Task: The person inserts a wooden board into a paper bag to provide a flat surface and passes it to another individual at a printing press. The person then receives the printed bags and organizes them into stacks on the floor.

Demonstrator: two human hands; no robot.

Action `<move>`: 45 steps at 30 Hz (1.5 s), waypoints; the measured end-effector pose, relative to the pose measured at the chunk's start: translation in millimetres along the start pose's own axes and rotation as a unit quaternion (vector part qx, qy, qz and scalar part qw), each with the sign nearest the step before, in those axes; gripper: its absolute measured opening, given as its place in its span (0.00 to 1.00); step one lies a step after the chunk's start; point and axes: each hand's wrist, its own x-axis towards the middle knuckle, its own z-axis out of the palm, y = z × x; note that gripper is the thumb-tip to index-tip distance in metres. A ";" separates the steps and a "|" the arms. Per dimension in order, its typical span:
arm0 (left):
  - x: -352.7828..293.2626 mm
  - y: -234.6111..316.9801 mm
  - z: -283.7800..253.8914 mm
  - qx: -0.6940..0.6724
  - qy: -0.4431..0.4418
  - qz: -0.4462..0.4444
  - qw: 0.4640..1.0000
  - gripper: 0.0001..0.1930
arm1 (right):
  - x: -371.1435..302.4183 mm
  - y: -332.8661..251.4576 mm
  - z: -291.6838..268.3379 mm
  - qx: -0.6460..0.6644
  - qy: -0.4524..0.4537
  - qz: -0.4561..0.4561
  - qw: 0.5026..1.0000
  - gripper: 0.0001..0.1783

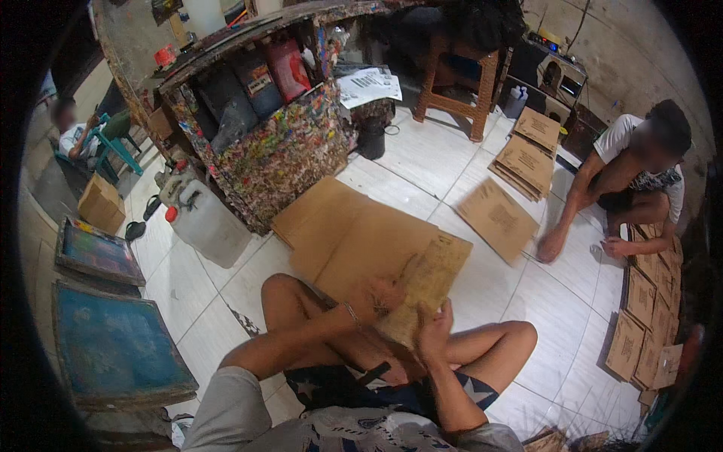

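Observation:
I sit cross-legged on the floor with a narrow tan cardboard piece [435,275] slanting up from my lap. My right hand [434,331] grips its near right edge, thumb on top. My left hand [379,296] is over its left edge, fingers curled and smeared by motion; whatever they hold is hidden. Beyond and to the left, large brown cardboard sheets [354,237] lie flat on the tiles, partly under the piece. A short dark strip [374,374] rests on my lap, its kind unclear.
At right a co-worker [640,166] squats beside rows of brown cardboard pieces [640,320]. A printed board [497,218] and a stack [527,162] lie ahead. Left are a jerrycan [211,222] and framed screens [120,343]. A paint-crusted cabinet [279,158] and stool [456,90] stand behind.

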 end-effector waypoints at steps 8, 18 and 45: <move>-10.6 -68.3 2.8 -0.199 0.137 -0.261 0.935 0.36 | -7.6 -53.2 -74.8 0.079 0.031 -0.025 0.996 0.16; -12.0 -66.5 -22.2 -0.811 -0.059 -0.270 0.516 0.26 | 8.9 -59.9 -169.1 -0.060 0.074 -0.055 0.994 0.19; -29.2 -53.1 -30.2 -0.830 -0.018 -0.188 0.525 0.26 | 67.4 -59.2 -144.5 -0.075 -0.034 -0.005 0.997 0.34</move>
